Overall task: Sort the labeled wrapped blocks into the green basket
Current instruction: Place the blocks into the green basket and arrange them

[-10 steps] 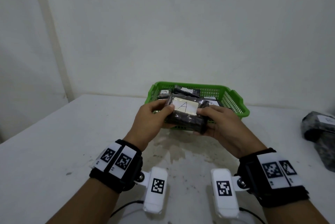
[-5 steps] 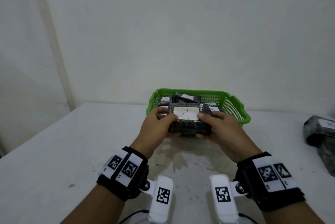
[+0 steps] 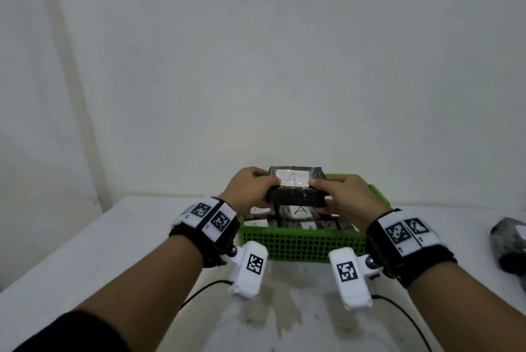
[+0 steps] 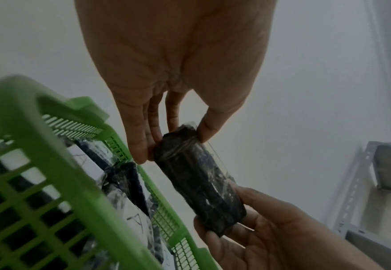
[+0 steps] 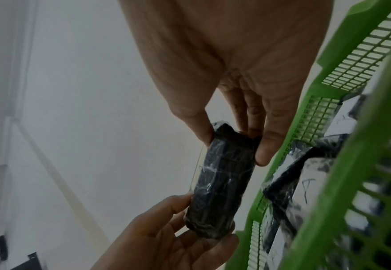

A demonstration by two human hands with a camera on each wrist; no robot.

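A black wrapped block [image 3: 296, 193] with a white label marked A is held above the green basket [image 3: 301, 246]. My left hand [image 3: 250, 189] pinches its left end and my right hand [image 3: 341, 195] pinches its right end. In the left wrist view the block [image 4: 199, 180] sits between thumb and fingers of the left hand [image 4: 166, 142], over the basket's far rim [image 4: 162, 201]. The right wrist view shows the block [image 5: 224, 179] gripped the same way by the right hand [image 5: 236, 144], beside the basket [image 5: 328, 182]. Several labeled blocks [image 3: 299, 213] lie inside the basket.
More dark wrapped blocks [image 3: 512, 246] lie at the table's right edge. The white table [image 3: 85, 252] meets a plain wall behind the basket. Metal shelving [image 4: 374, 182] shows in the left wrist view. Cables [image 3: 199, 292] trail near the front edge.
Both hands have carried the A block forward and up, from in front of the basket to above it. The head view has tilted so the basket sits lower and closer.
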